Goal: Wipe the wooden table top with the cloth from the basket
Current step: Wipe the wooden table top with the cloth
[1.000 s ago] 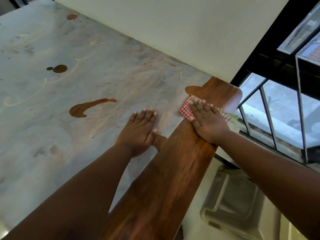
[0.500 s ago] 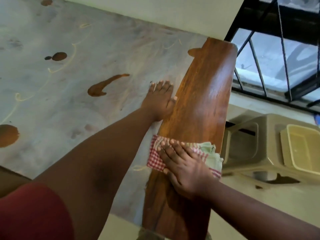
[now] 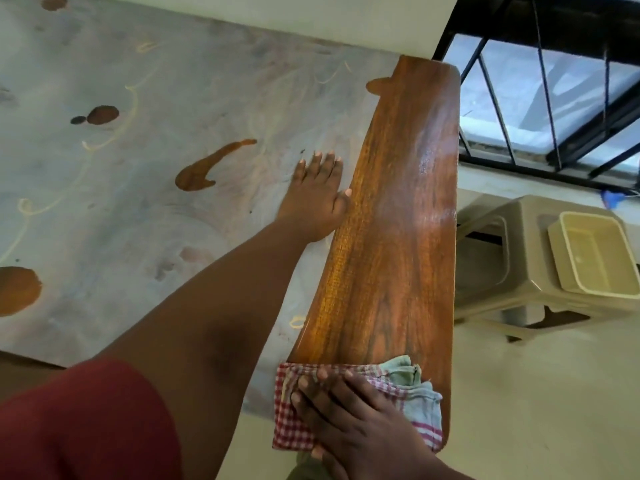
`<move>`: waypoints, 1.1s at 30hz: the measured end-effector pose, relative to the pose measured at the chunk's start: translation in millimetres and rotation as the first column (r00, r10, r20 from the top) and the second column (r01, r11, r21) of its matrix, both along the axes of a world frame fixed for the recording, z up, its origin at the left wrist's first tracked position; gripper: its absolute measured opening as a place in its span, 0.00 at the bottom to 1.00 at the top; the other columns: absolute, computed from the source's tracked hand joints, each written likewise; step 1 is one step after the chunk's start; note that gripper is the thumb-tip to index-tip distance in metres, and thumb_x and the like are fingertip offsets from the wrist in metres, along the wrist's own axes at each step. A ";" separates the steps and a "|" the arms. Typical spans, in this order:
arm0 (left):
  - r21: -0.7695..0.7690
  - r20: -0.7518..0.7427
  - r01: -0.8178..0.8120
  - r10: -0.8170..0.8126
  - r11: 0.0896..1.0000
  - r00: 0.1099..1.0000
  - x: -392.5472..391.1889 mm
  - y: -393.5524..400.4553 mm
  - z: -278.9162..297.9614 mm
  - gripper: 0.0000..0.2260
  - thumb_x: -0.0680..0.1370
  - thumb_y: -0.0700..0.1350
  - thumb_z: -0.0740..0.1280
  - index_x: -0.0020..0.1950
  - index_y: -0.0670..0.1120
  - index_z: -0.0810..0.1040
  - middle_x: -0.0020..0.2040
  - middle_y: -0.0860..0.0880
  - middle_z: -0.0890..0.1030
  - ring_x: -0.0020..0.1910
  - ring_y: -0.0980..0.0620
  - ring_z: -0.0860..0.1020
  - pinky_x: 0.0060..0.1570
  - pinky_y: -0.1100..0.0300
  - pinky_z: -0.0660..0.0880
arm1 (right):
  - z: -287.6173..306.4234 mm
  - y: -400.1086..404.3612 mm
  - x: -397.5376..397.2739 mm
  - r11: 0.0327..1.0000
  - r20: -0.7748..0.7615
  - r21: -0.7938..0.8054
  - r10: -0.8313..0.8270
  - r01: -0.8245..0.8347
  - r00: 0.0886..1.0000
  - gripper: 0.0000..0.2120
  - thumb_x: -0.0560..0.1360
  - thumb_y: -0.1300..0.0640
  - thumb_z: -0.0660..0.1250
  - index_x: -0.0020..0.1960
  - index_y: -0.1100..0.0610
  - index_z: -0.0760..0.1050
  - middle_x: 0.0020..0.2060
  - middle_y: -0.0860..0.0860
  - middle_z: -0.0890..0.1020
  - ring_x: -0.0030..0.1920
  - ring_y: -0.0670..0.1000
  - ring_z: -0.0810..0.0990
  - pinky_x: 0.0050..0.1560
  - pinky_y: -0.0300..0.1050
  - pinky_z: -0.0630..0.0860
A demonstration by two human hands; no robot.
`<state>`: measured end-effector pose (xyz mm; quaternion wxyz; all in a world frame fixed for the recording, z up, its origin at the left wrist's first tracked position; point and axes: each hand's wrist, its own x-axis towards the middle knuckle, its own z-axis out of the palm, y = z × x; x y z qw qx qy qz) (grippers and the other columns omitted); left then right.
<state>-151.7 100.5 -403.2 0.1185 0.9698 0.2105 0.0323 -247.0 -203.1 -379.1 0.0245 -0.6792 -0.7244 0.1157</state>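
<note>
A red-and-white checked cloth (image 3: 412,396) lies flat on the near end of the glossy brown wooden table top (image 3: 401,209). My right hand (image 3: 360,427) presses down on the cloth with its fingers spread over it. Most of the table is covered by a pale grey sheet (image 3: 138,168) with brown blotches, and the bare wood shows as a strip along its right side. On that sheet my left hand (image 3: 318,199) rests flat, fingers apart, its thumb against the wood strip. It holds nothing.
To the right of the table a beige plastic stool (image 3: 512,271) stands on the floor with a cream basket (image 3: 595,254) on top. Black window bars (image 3: 540,98) are at the far right. A pale wall (image 3: 311,19) runs along the table's far edge.
My right hand has dragged the cloth along the wooden strip from its far end to its near end. My left hand has stayed flat on the grey sheet.
</note>
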 end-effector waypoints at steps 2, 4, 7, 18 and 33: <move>-0.008 0.005 -0.011 0.011 1.000 1.000 0.8 0.7 -0.4 0.27 0.81 0.54 0.45 0.77 0.42 0.49 0.78 0.43 0.51 0.77 0.45 0.45 0.73 0.48 0.37 | -2.0 -1.0 -1.5 1.000 0.024 0.002 0.003 -0.003 1.000 0.26 0.81 0.43 0.43 0.75 0.52 0.58 0.73 0.48 0.64 0.73 0.51 0.61 0.68 0.50 0.61; -0.015 0.014 -0.013 0.013 1.000 1.000 0.6 1.1 -0.5 0.27 0.81 0.54 0.45 0.77 0.42 0.50 0.78 0.43 0.52 0.77 0.45 0.45 0.73 0.49 0.37 | -2.9 -0.7 -0.9 1.000 0.039 0.009 0.003 -0.003 0.999 0.26 0.81 0.43 0.44 0.75 0.51 0.58 0.73 0.47 0.64 0.73 0.50 0.61 0.70 0.49 0.59; -0.018 0.023 -0.017 0.017 1.000 1.000 0.1 1.2 -0.3 0.27 0.81 0.54 0.45 0.77 0.42 0.49 0.78 0.43 0.52 0.77 0.45 0.45 0.74 0.48 0.38 | -4.7 -0.6 -0.3 1.000 0.037 0.026 0.004 -0.005 0.999 0.26 0.81 0.42 0.47 0.76 0.50 0.60 0.74 0.48 0.63 0.73 0.50 0.61 0.72 0.49 0.56; -0.046 -0.001 -0.027 0.027 0.999 1.000 -1.8 -0.4 2.7 0.27 0.82 0.55 0.44 0.77 0.42 0.47 0.79 0.42 0.49 0.77 0.45 0.43 0.74 0.50 0.37 | -1.8 15.3 1.6 0.989 -0.113 0.084 -0.109 0.118 0.988 0.24 0.81 0.45 0.52 0.75 0.49 0.61 0.74 0.46 0.63 0.74 0.51 0.59 0.70 0.54 0.60; -0.113 -0.020 -0.039 0.037 0.993 0.999 -5.1 32.0 26.9 0.25 0.83 0.52 0.45 0.77 0.42 0.51 0.78 0.42 0.51 0.77 0.45 0.46 0.74 0.48 0.38 | -7.6 81.7 47.0 0.961 -0.072 0.057 -0.265 0.269 0.962 0.26 0.78 0.46 0.52 0.74 0.53 0.63 0.71 0.53 0.69 0.72 0.57 0.64 0.72 0.58 0.58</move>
